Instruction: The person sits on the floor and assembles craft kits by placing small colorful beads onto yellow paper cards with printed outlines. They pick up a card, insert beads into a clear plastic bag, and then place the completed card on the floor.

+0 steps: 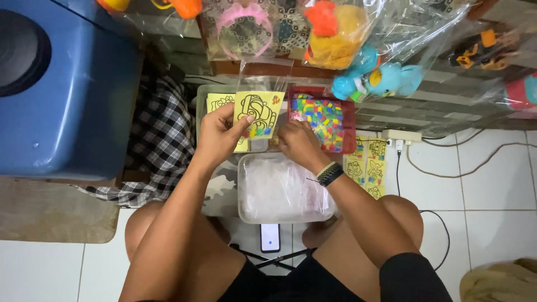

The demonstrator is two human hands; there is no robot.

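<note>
Left hand (219, 134) pinches a yellow card (258, 113) in its clear bag (263, 75), above the tubs. Right hand (299, 144), fingers curled at the card's lower edge, near the red tray (349, 120). Looks light, thin, bendy, the bag slippery; edges seem best to grip.

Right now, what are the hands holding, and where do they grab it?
The left hand pinches a clear bag with a yellow picture card by its lower left edge. The right hand touches its bottom right corner.
</note>
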